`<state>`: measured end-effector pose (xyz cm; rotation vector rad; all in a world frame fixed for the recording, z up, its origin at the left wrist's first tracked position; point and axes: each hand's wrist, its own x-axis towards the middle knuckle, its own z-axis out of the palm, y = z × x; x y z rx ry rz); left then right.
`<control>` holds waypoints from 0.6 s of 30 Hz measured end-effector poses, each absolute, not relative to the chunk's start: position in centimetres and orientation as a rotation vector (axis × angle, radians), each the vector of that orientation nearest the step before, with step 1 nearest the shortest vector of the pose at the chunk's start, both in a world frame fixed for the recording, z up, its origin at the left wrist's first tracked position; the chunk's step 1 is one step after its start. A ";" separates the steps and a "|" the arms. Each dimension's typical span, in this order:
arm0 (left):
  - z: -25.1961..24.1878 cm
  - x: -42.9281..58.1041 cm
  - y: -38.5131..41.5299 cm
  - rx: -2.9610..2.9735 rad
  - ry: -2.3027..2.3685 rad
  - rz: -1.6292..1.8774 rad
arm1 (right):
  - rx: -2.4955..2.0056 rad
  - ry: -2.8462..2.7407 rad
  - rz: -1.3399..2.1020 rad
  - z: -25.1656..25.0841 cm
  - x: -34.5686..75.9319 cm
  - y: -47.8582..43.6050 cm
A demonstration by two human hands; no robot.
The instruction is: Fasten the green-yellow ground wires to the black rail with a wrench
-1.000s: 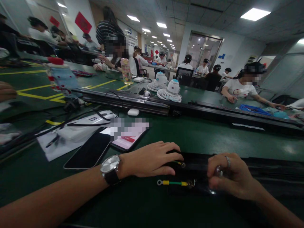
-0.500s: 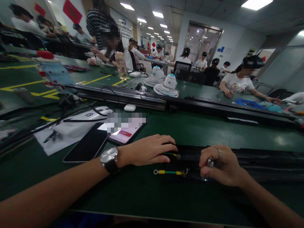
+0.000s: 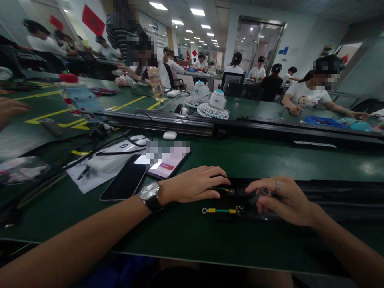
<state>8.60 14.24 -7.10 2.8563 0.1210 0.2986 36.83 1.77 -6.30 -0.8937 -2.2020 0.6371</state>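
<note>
A long black rail (image 3: pixel 345 200) lies across the green table in front of me. My left hand (image 3: pixel 195 185), with a watch on the wrist, rests flat on the rail's left end, fingers stretched out over it. My right hand (image 3: pixel 280 200), wearing a ring, pinches a small dark tool (image 3: pixel 255 197) whose tip meets the end of a green-and-yellow ground wire (image 3: pixel 220 210). That wire has a ring terminal at its left end. A second short wire end (image 3: pixel 225 190) shows just under my left fingertips.
Two phones (image 3: pixel 126 182) (image 3: pixel 166 166) and white papers (image 3: pixel 99 166) lie at the left. A black rail divider (image 3: pixel 180 122) crosses the table, with two small fans (image 3: pixel 214 106) and a white earbud case (image 3: pixel 169 135) near it. Other people sit at tables beyond.
My right hand has loosened from a fist into a pinch, and the tool now shows between its fingers. The view has shifted a little; my left hand stays on the rail.
</note>
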 end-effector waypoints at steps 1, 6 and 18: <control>-7.1 8.6 14.2 2.859 0.120 0.294 | -0.912 -2.202 0.648 -6.3 36.9 1.8; -7.1 8.6 14.3 2.866 0.117 0.284 | -0.983 -2.189 0.722 -6.4 37.0 2.1; -6.9 8.7 14.2 2.807 0.136 0.253 | -1.003 -2.030 0.821 -6.5 36.6 2.2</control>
